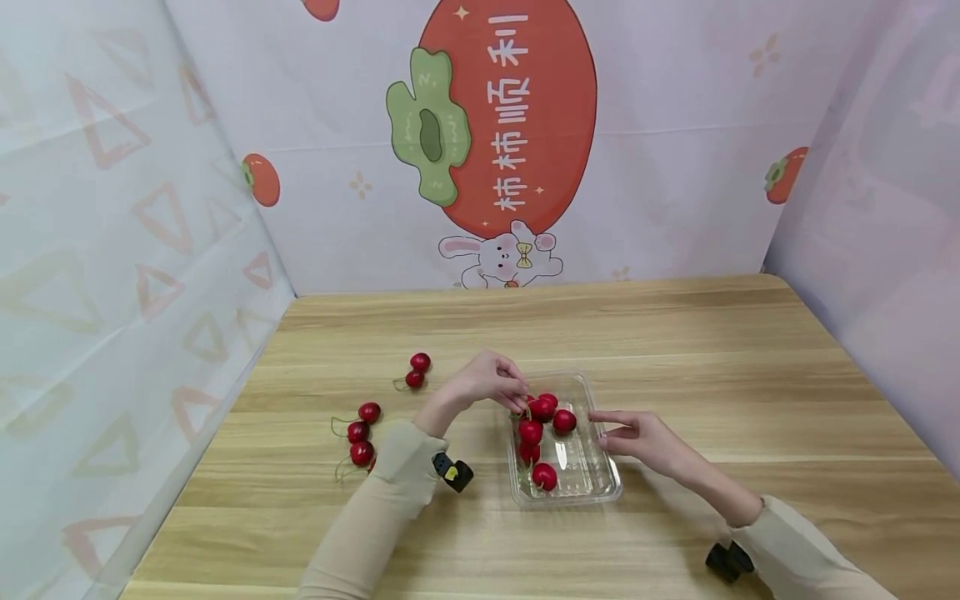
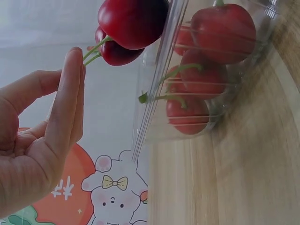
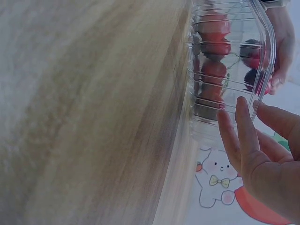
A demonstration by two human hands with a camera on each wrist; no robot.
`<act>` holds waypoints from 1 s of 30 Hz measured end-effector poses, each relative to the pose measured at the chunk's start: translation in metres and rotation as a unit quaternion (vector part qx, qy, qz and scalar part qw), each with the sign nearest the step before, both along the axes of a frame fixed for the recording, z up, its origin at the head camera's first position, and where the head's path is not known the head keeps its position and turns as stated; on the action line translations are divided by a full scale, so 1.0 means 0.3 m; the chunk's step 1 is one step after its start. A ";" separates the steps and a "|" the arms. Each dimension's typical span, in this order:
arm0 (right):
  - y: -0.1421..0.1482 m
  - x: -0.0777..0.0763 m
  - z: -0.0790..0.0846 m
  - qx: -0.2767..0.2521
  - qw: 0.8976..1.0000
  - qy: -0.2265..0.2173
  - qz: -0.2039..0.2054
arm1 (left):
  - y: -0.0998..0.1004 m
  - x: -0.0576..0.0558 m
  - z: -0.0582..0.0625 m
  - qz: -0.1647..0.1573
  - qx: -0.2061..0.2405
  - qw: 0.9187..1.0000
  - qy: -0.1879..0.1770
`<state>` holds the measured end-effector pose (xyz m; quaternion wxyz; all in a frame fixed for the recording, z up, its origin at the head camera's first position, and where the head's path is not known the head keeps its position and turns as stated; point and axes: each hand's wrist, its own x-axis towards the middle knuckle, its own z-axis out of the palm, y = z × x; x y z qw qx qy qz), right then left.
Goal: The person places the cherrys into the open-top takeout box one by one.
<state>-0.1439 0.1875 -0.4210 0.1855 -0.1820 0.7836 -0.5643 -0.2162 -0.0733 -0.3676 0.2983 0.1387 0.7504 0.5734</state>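
Wooden table [image 1: 712,333] | left hand [image 1: 487,382] pinches 2 cherries [image 2: 133,23] by stems [image 2: 96,47] | right hand [image 1: 645,442], fingers apart, touches plastic box [image 1: 587,471] | I'd guess cherries bruise; hold stems

Wooden table [image 1: 697,333]: clear tub [image 1: 581,479], perhaps 6 loose cherries [image 1: 362,453]

White Chinese characters [image 1: 510,112] reading "柿柿顺利" run sideways, bottom to top, on the large, rounded orange-red persimmon [image 1: 562,108] printed on the white backdrop sheet [image 1: 660,192].
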 end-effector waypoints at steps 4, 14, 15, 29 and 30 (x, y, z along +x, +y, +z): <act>0.001 0.001 -0.001 -0.003 1.000 0.000 0.001 | 0.016 0.001 -0.011 -0.005 -0.011 1.000 0.000; 0.002 -0.001 -0.003 0.000 1.000 -0.003 -0.002 | 0.036 0.011 -0.033 -0.026 -0.017 0.999 0.009; 0.001 -0.001 -0.003 -0.001 1.000 -0.004 -0.003 | 0.037 0.012 -0.035 -0.026 -0.019 0.999 0.010; -0.001 -0.002 -0.003 0.003 1.000 -0.011 -0.007 | 0.059 0.011 -0.061 -0.015 -0.066 0.997 0.039; -0.001 -0.002 -0.003 0.003 1.000 -0.011 -0.007 | 0.062 0.011 -0.062 -0.014 -0.073 0.996 0.044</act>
